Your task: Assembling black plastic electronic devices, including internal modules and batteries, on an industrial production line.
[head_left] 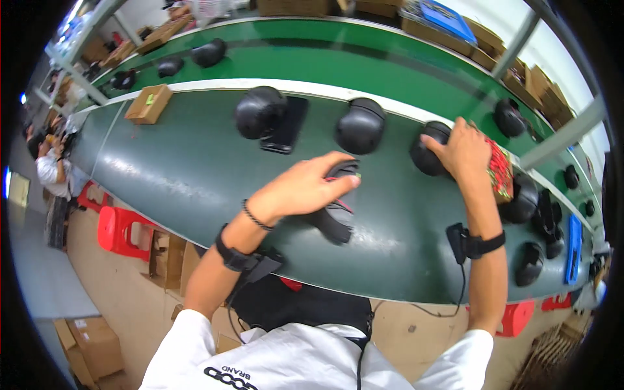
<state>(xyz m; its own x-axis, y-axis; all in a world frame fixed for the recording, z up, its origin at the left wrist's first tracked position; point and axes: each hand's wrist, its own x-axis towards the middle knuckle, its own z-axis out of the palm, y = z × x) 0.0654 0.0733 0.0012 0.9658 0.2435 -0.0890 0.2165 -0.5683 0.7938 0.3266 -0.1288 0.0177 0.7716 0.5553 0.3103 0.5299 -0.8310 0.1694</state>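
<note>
My left hand (305,186) is closed round a black curved shell (335,224) with a grey strip and thin red wires, holding it just above the bench. Part of that piece is hidden under my fingers. Over at the right, my right hand (460,151) has its thumb spread apart from the fingers. The thumb lies over a smooth black dome-shaped shell (429,156); the fingertips reach between it and a small carton of red wired parts (499,170). Another black dome shell (361,127) stands between my hands, farther back.
A black phone (296,123) lies beside a dome shell (260,112). A small cardboard box (149,104) sits at the far left. Several black shells (530,263) and a blue tray (572,250) are at the right. Behind a white rail runs a green belt (292,49); metal posts (565,133) rise there.
</note>
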